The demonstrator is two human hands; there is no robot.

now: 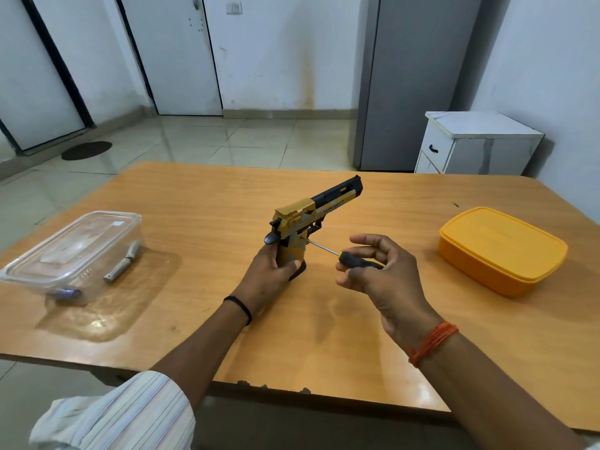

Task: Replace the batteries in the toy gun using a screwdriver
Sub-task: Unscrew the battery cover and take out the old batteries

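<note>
A yellow and black toy gun stands upright on its grip at the middle of the wooden table, barrel pointing away and to the right. My left hand is wrapped around the grip. My right hand holds the black and yellow handle of a screwdriver between thumb and fingers. The metal tip touches the side of the grip just below the trigger guard. Batteries lie inside a clear plastic container at the table's left.
A closed orange lidded box sits at the right of the table. Beyond the far edge stand a white cabinet and a grey fridge. The near table edge lies just under my forearms.
</note>
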